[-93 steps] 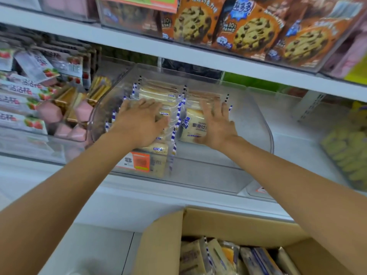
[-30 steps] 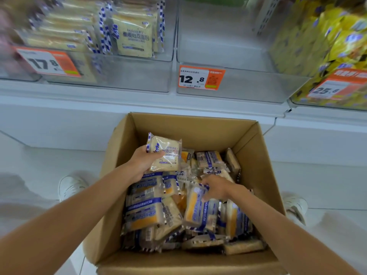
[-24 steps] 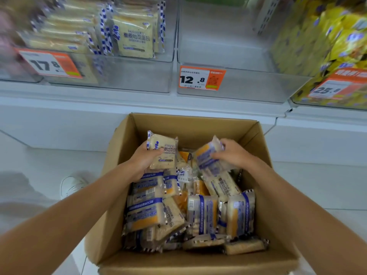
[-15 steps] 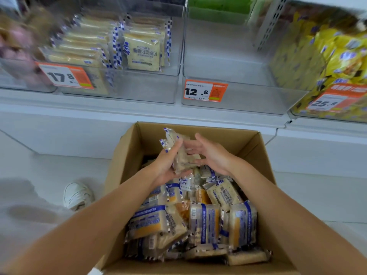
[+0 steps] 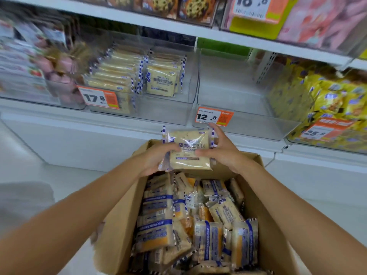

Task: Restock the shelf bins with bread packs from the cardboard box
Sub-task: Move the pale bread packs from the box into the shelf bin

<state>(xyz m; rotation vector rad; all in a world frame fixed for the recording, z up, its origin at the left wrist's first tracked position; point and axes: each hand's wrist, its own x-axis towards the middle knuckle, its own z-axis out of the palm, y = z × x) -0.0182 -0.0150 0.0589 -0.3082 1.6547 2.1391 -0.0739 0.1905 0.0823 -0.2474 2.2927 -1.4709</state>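
Note:
I hold a pale bread pack [image 5: 188, 149] with blue-striped edges above the far rim of the cardboard box [image 5: 119, 221]. My left hand [image 5: 156, 159] grips its left side and my right hand [image 5: 222, 153] grips its right side. The box below holds several more bread packs [image 5: 190, 225] in a loose heap. On the shelf, a clear bin [image 5: 162, 112] with a 17.8 tag holds rows of the same pale packs [image 5: 160, 80]. To its right, a clear bin [image 5: 248, 124] with a 12.8 tag shows nothing inside.
Yellow snack bags [image 5: 321, 100] fill the bin at right with a 25.8 tag. Pink packs [image 5: 59, 70] sit in the bin at left. Cookie packs [image 5: 190, 6] line the upper shelf. White floor [image 5: 49, 179] lies left of the box.
Both hands took packs from the box, brought them together and lifted them toward the shelf. My view has tilted up, showing more of the shelves.

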